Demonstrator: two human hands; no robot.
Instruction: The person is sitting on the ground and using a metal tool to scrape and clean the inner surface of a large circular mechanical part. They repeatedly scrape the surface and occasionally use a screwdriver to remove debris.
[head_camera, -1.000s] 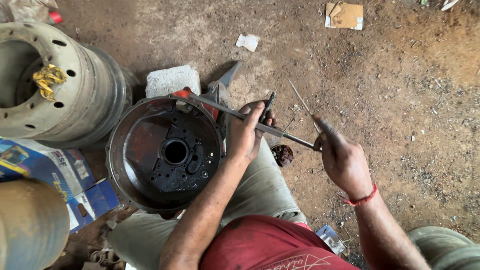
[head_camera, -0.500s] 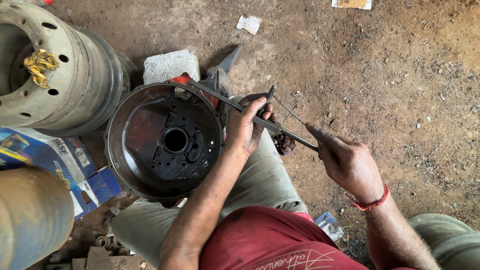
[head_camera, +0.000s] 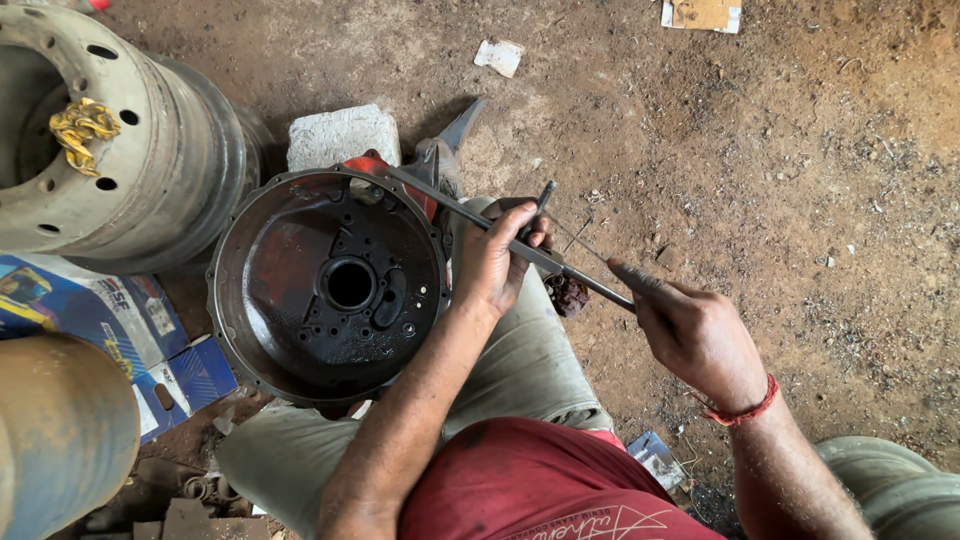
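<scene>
A dark round metal housing (head_camera: 262, 250) with a centre hole rests against my legs. A long thin metal rod (head_camera: 440, 205) lies across its upper right rim, running down to the right. My left hand (head_camera: 495, 262) is closed on the rod's middle, together with a short dark tool (head_camera: 543, 195) that sticks up past the fingers. My right hand (head_camera: 695, 335) grips the rod's lower right end, index finger stretched along it. A thin wire shows beside the rod between the two hands.
A big steel wheel rim (head_camera: 150, 150) with a yellow chain (head_camera: 80, 125) stands at the left. A concrete block (head_camera: 340, 135) sits behind the housing. Blue cardboard boxes (head_camera: 110, 320) and a tan drum (head_camera: 50, 440) lie lower left. A small rusty part (head_camera: 570, 295) sits on the dirt.
Both hands keep their hold on the rod. Its right end has dipped a little, and the view has shifted slightly downward.
</scene>
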